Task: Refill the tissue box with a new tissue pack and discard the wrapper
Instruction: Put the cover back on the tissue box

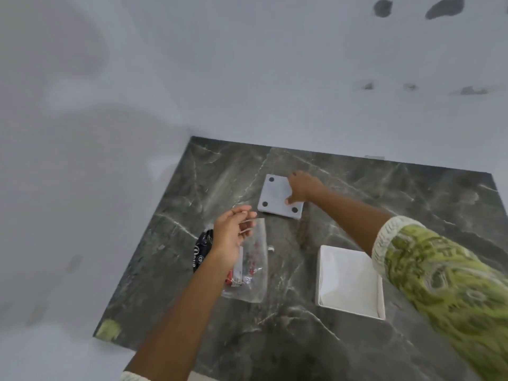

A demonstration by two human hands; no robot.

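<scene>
A white square tissue box [349, 281] lies open side up on the dark marble table [357, 353], filled with white tissues. Its white base plate [276, 198], with dark round feet at the corners, lies further back. My right hand [303, 188] rests on that plate's right edge, fingers curled around it. My left hand [233, 237] hovers with loosely spread fingers over the clear plastic wrapper [254, 273], which has red print. I cannot tell whether the fingertips pinch the wrapper's top edge.
A dark printed packet [202, 247] lies partly under my left wrist, left of the wrapper. A green patch [108, 329] marks the table's near left corner. A white wall stands behind the table, and pale floor lies to the left.
</scene>
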